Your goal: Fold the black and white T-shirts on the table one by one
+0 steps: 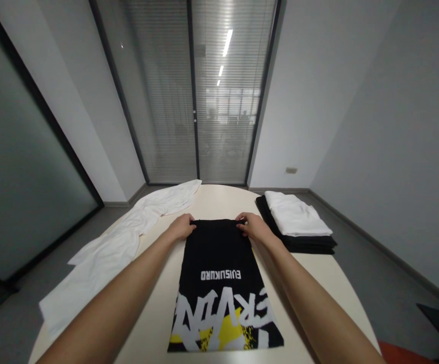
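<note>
- A pale, rounded table (219, 199) fills the foreground of a grey-walled room, its far edge curving toward a glass door with lowered blinds (192, 101).
- A long white garment (105, 253) sprawls unfolded along the table's left side, running from the far edge toward the near left corner.
- A black T-shirt (221, 263), folded into a narrow panel, lies lengthwise at the table's centre, its white lettering and yellow-and-white graphic facing up at the near end.
- A stack of folded clothes sits at the far right of the table: a folded white shirt (295, 215) on top of folded black garments (310, 243).
- The left hand (181, 227) is closed on the far left corner of the black T-shirt, fingers curled over the fabric's edge.
- The right hand (253, 226) pinches the far right corner of the same edge, thumb and fingers gripping the cloth.
- Both forearms stretch out on either side of the shirt, just above the tabletop.
</note>
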